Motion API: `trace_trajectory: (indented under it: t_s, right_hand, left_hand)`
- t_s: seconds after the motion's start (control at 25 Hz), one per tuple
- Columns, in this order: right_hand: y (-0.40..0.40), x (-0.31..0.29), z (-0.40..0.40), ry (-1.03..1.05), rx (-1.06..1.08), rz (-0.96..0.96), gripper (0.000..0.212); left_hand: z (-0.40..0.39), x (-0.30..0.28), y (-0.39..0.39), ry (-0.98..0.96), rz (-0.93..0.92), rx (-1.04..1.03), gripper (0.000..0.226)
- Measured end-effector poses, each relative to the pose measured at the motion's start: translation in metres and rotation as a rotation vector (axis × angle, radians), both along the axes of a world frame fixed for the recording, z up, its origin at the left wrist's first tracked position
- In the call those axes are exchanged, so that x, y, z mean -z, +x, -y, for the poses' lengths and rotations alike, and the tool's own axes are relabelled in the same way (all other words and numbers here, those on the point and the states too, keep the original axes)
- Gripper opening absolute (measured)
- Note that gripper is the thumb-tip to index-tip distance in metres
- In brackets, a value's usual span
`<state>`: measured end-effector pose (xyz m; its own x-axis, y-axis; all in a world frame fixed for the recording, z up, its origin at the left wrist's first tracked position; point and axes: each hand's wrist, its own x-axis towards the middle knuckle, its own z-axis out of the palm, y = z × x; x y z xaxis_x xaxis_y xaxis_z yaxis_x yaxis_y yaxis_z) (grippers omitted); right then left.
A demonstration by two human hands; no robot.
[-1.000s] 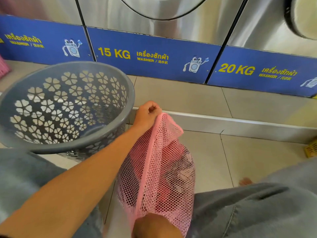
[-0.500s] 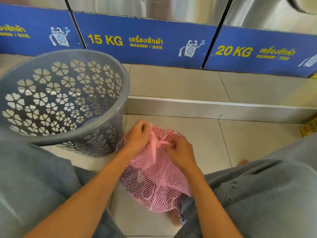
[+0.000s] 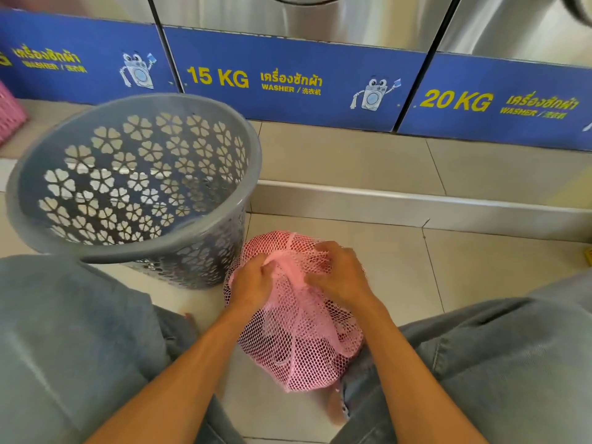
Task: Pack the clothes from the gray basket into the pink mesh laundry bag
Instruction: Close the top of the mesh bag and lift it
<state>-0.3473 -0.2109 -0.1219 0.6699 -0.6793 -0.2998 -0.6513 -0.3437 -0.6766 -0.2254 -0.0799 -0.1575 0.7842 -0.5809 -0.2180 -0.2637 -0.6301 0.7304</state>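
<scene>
The pink mesh laundry bag (image 3: pixel 298 344) rests on the tiled floor between my knees, bulging with dark and red clothes seen through the netting. My left hand (image 3: pixel 251 283) pinches the bag's gathered pink top band from the left. My right hand (image 3: pixel 336 277) grips the same band from the right, knuckles up. The gray basket (image 3: pixel 134 251) with flower-shaped holes stands tilted to the left of the bag; no clothes show inside it.
A raised tiled step with a metal edge (image 3: pixel 416 206) runs behind the bag, below blue washer panels (image 3: pixel 288 78). My jean-clad legs (image 3: pixel 496 363) flank the bag. A pink basket (image 3: pixel 9 113) pokes in at far left.
The bag came down from being held up by my left hand to resting on the floor. My right hand rose from the bag's bottom to its top, and both hands now gather the opening.
</scene>
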Motion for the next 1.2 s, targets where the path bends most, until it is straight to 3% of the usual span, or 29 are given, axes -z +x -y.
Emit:
trace_trajectory:
  t_s: [0.12,0.24,0.4,0.48,0.72,0.88,1.0,1.2]
  right_hand:
    - [-0.019,0.015,-0.003,-0.061,-0.095,-0.376,0.130]
    - [-0.033,0.044,-0.017,0.071,-0.117,-0.460,0.152]
    - [-0.034,0.059,-0.026,0.025,-0.081,-0.378,0.141]
    - [-0.033,0.062,-0.028,-0.056,-0.046,-0.361,0.128]
    - [-0.024,0.066,-0.032,-0.079,0.062,-0.385,0.086]
    - [-0.021,0.074,-0.031,-0.087,0.110,-0.547,0.102]
    - [-0.022,0.079,-0.022,0.070,0.124,-0.484,0.108]
    - [-0.014,0.082,-0.017,0.076,0.212,-0.418,0.092]
  left_hand:
    - [0.004,0.003,0.005,0.017,-0.179,-0.199,0.018]
    - [0.012,0.007,0.010,0.023,-0.317,-0.369,0.055]
    - [0.012,0.019,0.020,0.327,-0.185,-0.328,0.069]
    - [0.009,0.025,0.024,0.427,-0.214,-0.289,0.089]
    - [0.004,0.049,0.027,0.297,-0.505,-0.272,0.112]
    - [-0.001,0.046,0.029,0.328,-0.666,-0.365,0.150]
    - [-0.009,0.047,0.028,0.242,-0.792,-0.285,0.136]
    - [-0.012,0.054,0.023,0.188,-0.709,-0.274,0.129]
